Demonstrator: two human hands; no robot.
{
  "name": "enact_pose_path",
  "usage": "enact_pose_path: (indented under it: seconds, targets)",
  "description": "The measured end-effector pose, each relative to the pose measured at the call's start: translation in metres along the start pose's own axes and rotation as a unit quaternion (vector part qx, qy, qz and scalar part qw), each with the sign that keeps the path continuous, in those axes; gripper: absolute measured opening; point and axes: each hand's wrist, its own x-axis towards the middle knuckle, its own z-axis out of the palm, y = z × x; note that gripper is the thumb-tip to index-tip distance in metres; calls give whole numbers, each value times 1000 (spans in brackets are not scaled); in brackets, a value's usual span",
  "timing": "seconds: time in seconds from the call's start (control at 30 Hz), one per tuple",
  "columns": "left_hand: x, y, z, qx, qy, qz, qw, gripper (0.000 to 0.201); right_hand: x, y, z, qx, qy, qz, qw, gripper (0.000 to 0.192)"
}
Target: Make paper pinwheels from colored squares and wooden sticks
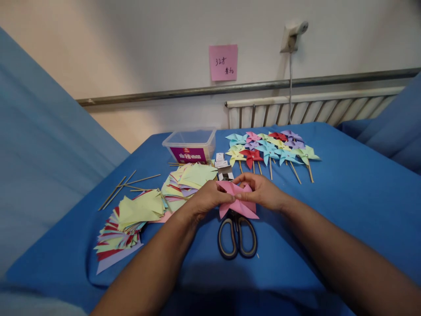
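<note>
Between both hands is a pink paper pinwheel (239,206), its cut corners partly folded toward the middle. My left hand (210,196) pinches it from the left, thumb near the centre. From the right, my right hand (261,191) grips it with thumb and fingers closed on the paper. Directly below it on the blue cloth lies a pair of scissors (237,237) with dark handles toward me; the pinwheel hides the blades. Small open boxes (225,172) stand just beyond my hands.
Stacks of coloured paper sheets (141,208) spread at the left, with thin wooden sticks (115,193) behind them. A clear plastic tub (189,138) stands at the back. Several finished pinwheels (269,149) on sticks lie at the back right. The blue-covered table (355,210) ends near the wall and radiator.
</note>
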Motion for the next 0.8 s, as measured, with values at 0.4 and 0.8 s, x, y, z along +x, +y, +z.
enact_pose_path:
  seconds: [0.4, 0.8]
  targets:
    - [12, -14, 22, -302, 91, 5, 949, 26, 18, 17, 33, 193, 347, -93, 913, 42]
    - [18, -24, 24, -288, 155, 23, 945, 28, 16, 22, 40, 201, 306, -83, 927, 43]
